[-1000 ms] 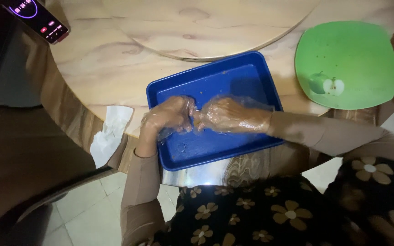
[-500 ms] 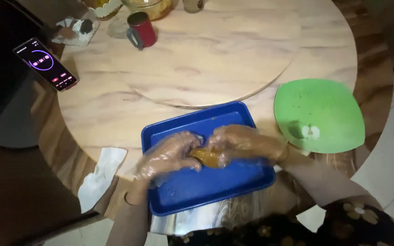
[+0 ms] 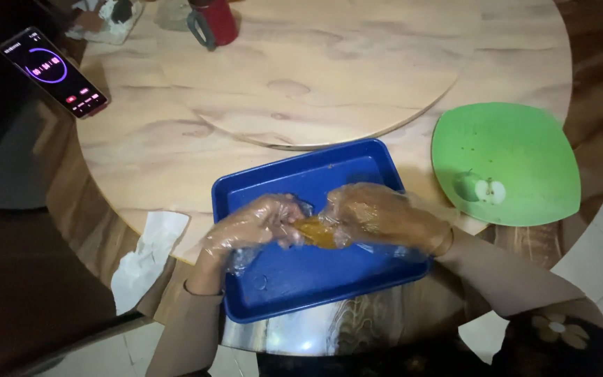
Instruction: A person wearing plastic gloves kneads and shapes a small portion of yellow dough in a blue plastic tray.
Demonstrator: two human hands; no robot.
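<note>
Both my hands wear clear plastic gloves and meet over a blue rectangular tray point(image 3: 294, 279) at the table's near edge. My left hand point(image 3: 256, 225) and my right hand point(image 3: 371, 213) each grip one end of a small orange-brown piece of food point(image 3: 315, 232), held just above the tray's floor. The fingers cover much of the piece, so its full shape is hidden.
A green square plate point(image 3: 507, 150) with an apple picture lies to the right. A round wooden turntable point(image 3: 329, 63) fills the table's middle, with a red mug point(image 3: 212, 22) behind it. A lit phone point(image 3: 54, 71) sits far left. A white tissue point(image 3: 149, 253) hangs off the near-left edge.
The view has tilted up and away, showing more of the table. My hands stay together over the tray, and the orange-brown piece between them has come into sight.
</note>
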